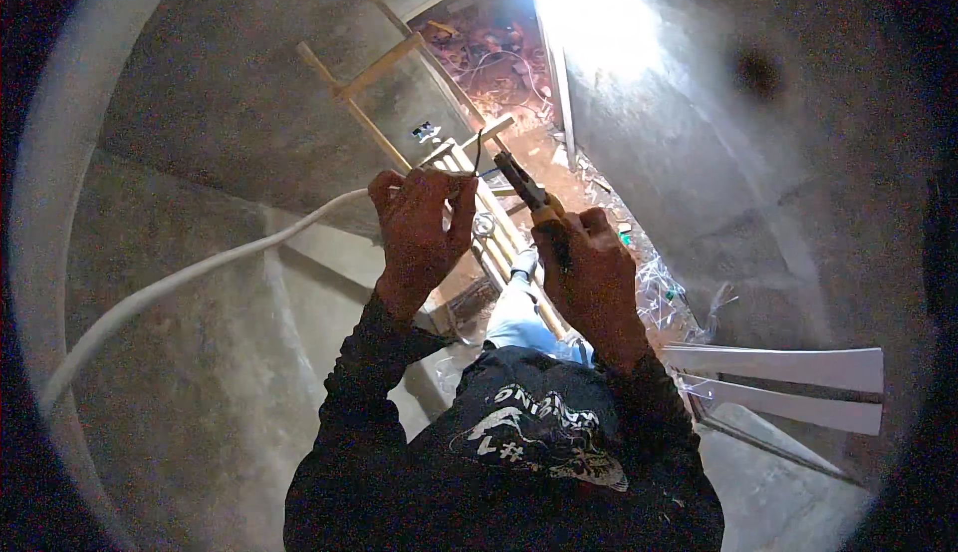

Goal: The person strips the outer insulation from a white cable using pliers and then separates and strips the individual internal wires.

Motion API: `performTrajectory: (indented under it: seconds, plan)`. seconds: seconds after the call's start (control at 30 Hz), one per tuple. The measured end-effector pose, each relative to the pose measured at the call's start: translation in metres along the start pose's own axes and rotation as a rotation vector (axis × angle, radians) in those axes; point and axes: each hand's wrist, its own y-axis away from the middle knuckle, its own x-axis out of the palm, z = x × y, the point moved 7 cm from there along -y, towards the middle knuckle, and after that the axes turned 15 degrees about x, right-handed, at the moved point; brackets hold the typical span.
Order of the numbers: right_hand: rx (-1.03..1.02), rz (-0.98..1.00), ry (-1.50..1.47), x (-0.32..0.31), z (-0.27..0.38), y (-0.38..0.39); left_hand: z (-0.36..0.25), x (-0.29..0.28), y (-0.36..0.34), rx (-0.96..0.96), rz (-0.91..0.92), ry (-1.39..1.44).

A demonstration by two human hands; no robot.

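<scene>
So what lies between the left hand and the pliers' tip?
In the head view, a thin blue wire runs from the left hand toward the pliers; a dark wire sticks up beside it.

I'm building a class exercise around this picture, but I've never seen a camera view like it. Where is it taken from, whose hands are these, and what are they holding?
There is no machine here: these are one person's bare hands. The single picture comes from a wide fisheye camera on the person's head, looking down, so edges curve and the dark top fills the bottom.

The left hand holds a thick white cable, near whose end a black wire and a blue wire show. The right hand grips pliers with yellow on the handles; their tip is beside the blue wire, though whether they pinch it is too small to tell.

Below are a wooden frame and scattered debris. White strips show at lower right.
</scene>
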Motion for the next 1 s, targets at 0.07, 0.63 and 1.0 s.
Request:
performTrajectory:
  seconds: [0.07,0.63,1.0]
  plan:
    - [-0.016,0.015,0.035,0.004,-0.001,0.001,0.0,0.001,0.0,0.026,-0.028,-0.004]
    - [0.096,0.312,-0.468,0.053,-0.058,-0.012,0.011,-0.01,0.011,-0.195,-0.229,0.281]
    - [-0.118,0.331,-0.621,0.036,-0.012,-0.027,0.012,-0.014,0.031,-0.446,-0.136,0.52]
